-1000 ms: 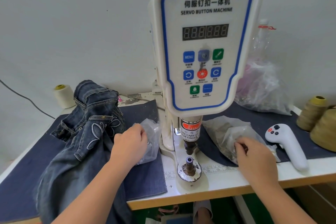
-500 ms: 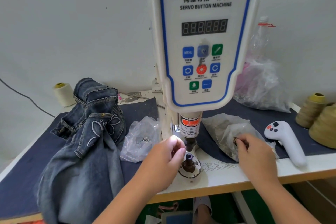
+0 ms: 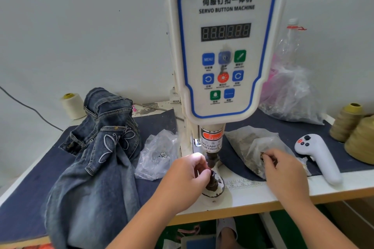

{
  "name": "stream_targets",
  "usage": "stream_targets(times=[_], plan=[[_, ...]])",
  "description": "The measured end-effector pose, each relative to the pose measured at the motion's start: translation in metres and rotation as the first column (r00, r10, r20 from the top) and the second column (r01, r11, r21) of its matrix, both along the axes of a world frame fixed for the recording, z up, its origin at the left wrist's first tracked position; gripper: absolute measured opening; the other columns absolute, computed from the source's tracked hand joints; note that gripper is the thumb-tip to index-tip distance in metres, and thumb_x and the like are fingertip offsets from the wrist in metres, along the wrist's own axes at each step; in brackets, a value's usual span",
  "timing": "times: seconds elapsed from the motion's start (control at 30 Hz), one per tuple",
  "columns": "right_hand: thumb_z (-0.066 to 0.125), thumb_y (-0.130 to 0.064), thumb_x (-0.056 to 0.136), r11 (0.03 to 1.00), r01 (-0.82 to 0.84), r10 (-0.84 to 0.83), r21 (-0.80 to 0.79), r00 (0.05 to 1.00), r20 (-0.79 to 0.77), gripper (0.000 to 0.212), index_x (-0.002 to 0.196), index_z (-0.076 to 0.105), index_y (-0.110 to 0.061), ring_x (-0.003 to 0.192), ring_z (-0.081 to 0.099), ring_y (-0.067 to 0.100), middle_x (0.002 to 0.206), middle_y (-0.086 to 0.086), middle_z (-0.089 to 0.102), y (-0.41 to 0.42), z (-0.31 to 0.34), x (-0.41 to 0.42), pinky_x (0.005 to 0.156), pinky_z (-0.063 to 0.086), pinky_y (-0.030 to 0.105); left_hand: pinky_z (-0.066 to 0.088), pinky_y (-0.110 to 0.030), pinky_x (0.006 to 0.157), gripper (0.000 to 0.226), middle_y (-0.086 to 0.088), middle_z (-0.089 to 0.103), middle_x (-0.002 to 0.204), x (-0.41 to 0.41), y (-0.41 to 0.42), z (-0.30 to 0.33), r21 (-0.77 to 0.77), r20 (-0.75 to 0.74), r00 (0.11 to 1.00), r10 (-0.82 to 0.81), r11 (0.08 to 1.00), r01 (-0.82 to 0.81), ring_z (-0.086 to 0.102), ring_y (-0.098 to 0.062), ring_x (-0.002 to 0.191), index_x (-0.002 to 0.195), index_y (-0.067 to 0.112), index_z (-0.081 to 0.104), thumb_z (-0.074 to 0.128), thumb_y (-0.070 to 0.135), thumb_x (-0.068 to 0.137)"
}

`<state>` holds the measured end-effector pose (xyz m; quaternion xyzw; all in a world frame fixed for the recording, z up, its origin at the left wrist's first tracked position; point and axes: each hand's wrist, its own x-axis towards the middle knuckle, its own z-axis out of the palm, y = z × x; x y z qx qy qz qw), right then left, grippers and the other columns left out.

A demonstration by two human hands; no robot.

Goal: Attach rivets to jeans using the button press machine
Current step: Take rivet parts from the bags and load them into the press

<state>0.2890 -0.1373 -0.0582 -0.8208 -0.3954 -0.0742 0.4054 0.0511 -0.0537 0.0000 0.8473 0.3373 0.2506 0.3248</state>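
White table (image 3: 253, 198) w/ a dark blue cloth (image 3: 26, 198) spread over most of the top. The button machine (image 3: 224, 46) stands at centre, its panel w/ display and coloured buttons facing the camera; its punch (image 3: 210, 160) hangs straight over the lower post (image 3: 212, 183) at the front of the base.

Jeans (image 3: 95, 168) lie heaped at 9 o'clock of the machine, waistband up toward the wall, legs spilling over the table's front edge. Big clear bag (image 3: 293, 99) sits at 2 o'clock by the wall. Bag of small metal parts (image 3: 251, 145) lies at 3 o'clock of the base; a smaller clear bag (image 3: 155, 157) at 9 o'clock, between jeans & machine. Tan thread cones (image 3: 356, 131) at far 3 o'clock, a cream spool (image 3: 73, 105) at 10 o'clock by the wall. White handheld controller (image 3: 317, 157) lies just beyond the parts bag.

Left hand (image 3: 186, 176) is at the gap between punch and post, thumb & fingertips pinched together on something small there; can't tell what, too small. Right hand (image 3: 283, 168) rests on the parts bag, fingers curled, pinching a small brass-coloured piece (image 3: 263, 155) at the bag's mouth.
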Motion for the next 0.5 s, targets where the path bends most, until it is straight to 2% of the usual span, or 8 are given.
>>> stream_targets(times=[0.13,0.23,0.33,0.4,0.5], plan=[[0.061,-0.015,0.094,1.0,-0.007,0.007,0.017,1.0,-0.008,0.013,0.084,0.069,-0.017,0.069,0.055,0.008,0.073,-0.005,0.063,-0.001,0.0,0.0,0.056,0.039,0.024,0.042,-0.013,0.054,0.03,0.017,0.058,0.064,-0.001,0.001,0.001,-0.022,0.017,1.0,-0.006,1.0,0.006,0.05,0.001,0.055,0.069,0.039,0.053,0.061,0.025,0.095],[0.061,-0.015,0.095,0.999,-0.015,0.016,0.043,1.0,-0.023,0.014,0.084,0.068,-0.017,0.069,0.055,0.006,0.072,-0.007,0.062,-0.001,0.0,-0.001,0.057,0.041,0.025,0.038,-0.012,0.05,0.024,0.018,0.056,0.06,-0.007,0.007,-0.001,-0.062,0.043,0.999,0.007,0.998,-0.004,0.045,0.001,0.05,0.076,0.036,0.058,0.059,0.022,0.095],[0.062,-0.014,0.095,0.991,-0.024,0.03,0.133,0.999,-0.039,0.01,0.088,0.07,-0.015,0.073,0.057,0.01,0.077,-0.007,0.063,-0.004,0.002,-0.002,0.061,0.041,0.026,0.038,-0.015,0.051,0.019,0.014,0.054,0.058,-0.017,0.023,-0.006,-0.013,0.026,0.994,0.111,0.994,-0.11,0.044,-0.001,0.051,0.08,0.03,0.06,0.061,0.016,0.092],[0.064,-0.009,0.093,0.978,-0.035,0.039,0.205,0.999,-0.014,0.007,0.089,0.07,-0.01,0.078,0.057,0.017,0.083,-0.004,0.063,-0.006,0.004,-0.002,0.067,0.042,0.028,0.043,-0.018,0.059,0.018,0.011,0.057,0.063,-0.025,0.036,-0.009,0.053,0.033,0.97,0.241,0.969,-0.242,0.049,-0.002,0.056,0.079,0.029,0.06,0.063,0.013,0.088],[0.066,-0.002,0.09,0.961,-0.114,0.109,0.253,0.993,0.034,0.01,0.088,0.07,-0.011,0.077,0.058,0.015,0.083,-0.003,0.063,-0.011,0.012,-0.009,0.071,0.041,0.011,0.049,-0.039,0.081,0.013,0.013,0.058,0.078,-0.035,0.054,-0.014,0.169,0.027,0.912,0.41,0.897,-0.408,0.056,-0.014,0.079,0.084,0.025,0.06,0.066,0.014,0.086]])
